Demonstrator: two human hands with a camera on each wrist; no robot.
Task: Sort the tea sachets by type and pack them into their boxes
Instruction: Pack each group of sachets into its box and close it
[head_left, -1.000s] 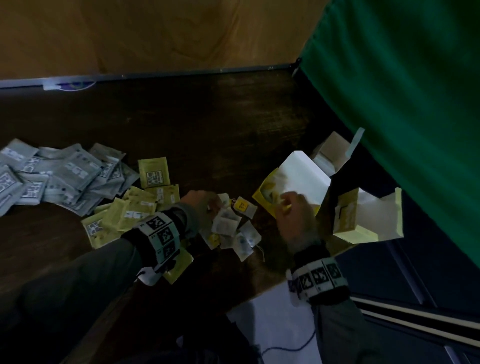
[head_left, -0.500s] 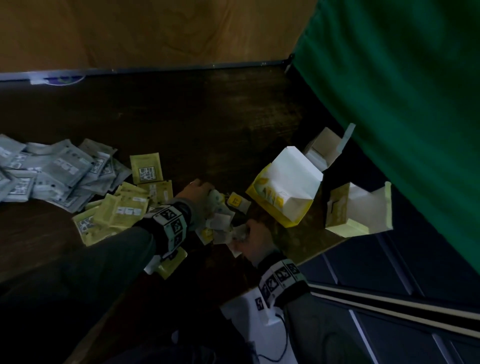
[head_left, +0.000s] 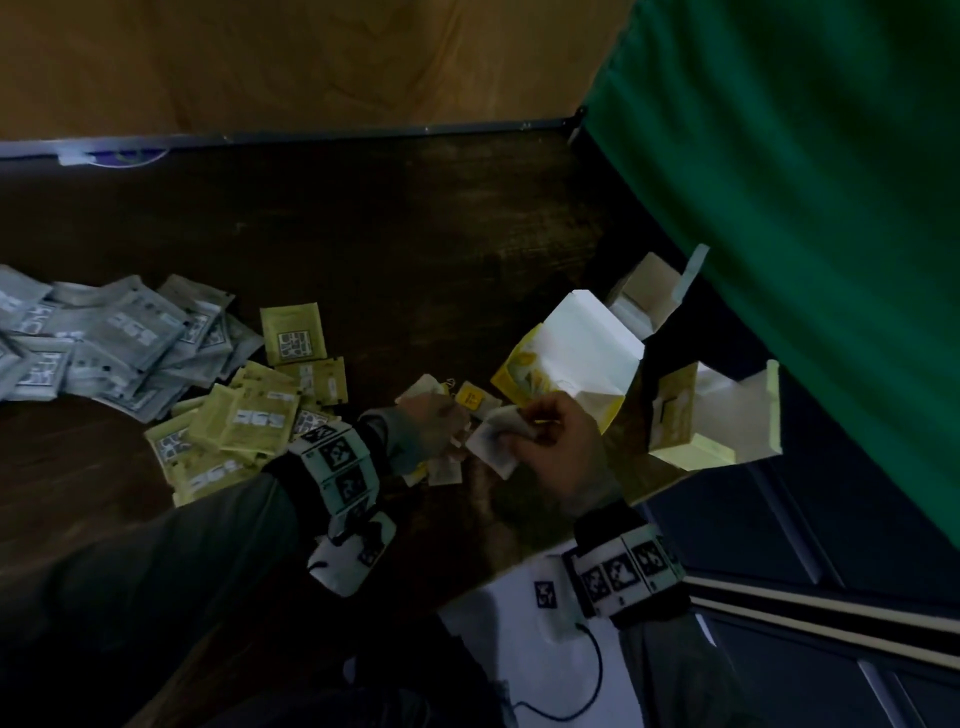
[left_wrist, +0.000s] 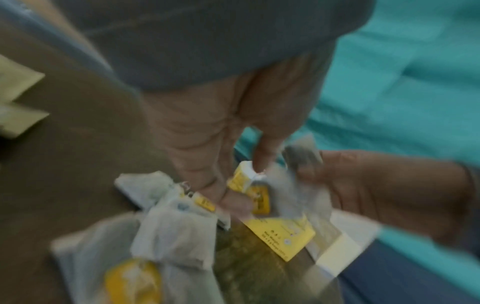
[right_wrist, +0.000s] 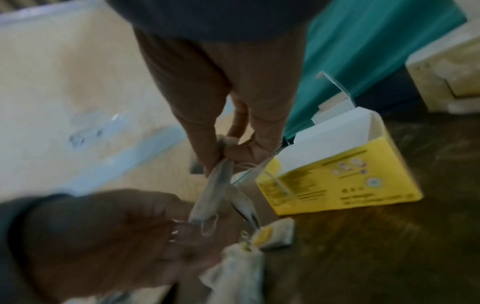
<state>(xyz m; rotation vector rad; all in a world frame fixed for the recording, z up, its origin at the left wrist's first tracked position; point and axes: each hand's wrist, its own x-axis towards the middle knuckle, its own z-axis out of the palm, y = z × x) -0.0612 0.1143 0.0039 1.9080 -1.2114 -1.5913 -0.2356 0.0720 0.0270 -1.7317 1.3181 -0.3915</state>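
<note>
Near the table's front edge my left hand (head_left: 452, 421) sits on a small heap of white tea bags with yellow tags (head_left: 470, 397). In the left wrist view its fingers (left_wrist: 233, 197) pinch a yellow tag (left_wrist: 242, 179). Just right of it, my right hand (head_left: 524, 431) pinches a few white tea bags (head_left: 491, 441) that hang from its fingertips (right_wrist: 207, 164). An open yellow box (head_left: 524, 371) lies directly behind, with its white inside (right_wrist: 324, 142) showing. Grey sachets (head_left: 114, 343) and yellow-green sachets (head_left: 249, 415) lie in heaps to the left.
A pale yellow open box (head_left: 675, 415) stands at the table's right corner, and a brown open box (head_left: 649, 291) stands behind the yellow one. A green cloth (head_left: 805, 234) hangs on the right. The back of the dark table (head_left: 363, 218) is bare.
My right hand went from the yellow box down to the tea-bag heap and has now lifted some bags from it. My left hand stayed on the heap.
</note>
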